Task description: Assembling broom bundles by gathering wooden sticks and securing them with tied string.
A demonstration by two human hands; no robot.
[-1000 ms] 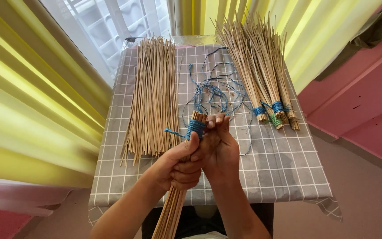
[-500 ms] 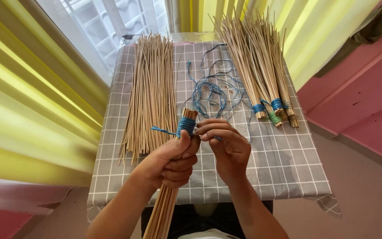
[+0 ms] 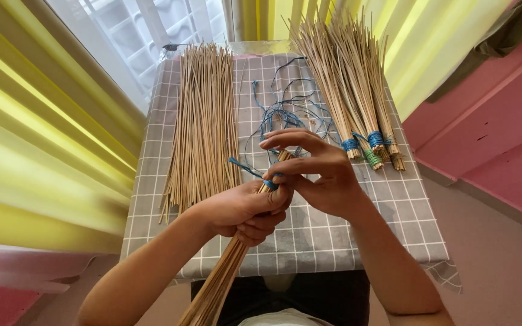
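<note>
While bound — left grip (image 3: 246, 208) around stick bundle (image 3: 225, 271).

The tabletop (image 3: 327, 235) wears a grey cloth checked with thin white lines. The loose sticks (image 3: 203, 121) are pale tan, as are the tied bundles (image 3: 345, 84), bound with blue and green bands. The held bundle (image 3: 225, 278) is tan too, wrapped in blue string (image 3: 246, 169). Curtains (image 3: 37, 139) are yellow, the wall (image 3: 490, 139) pink.
</note>
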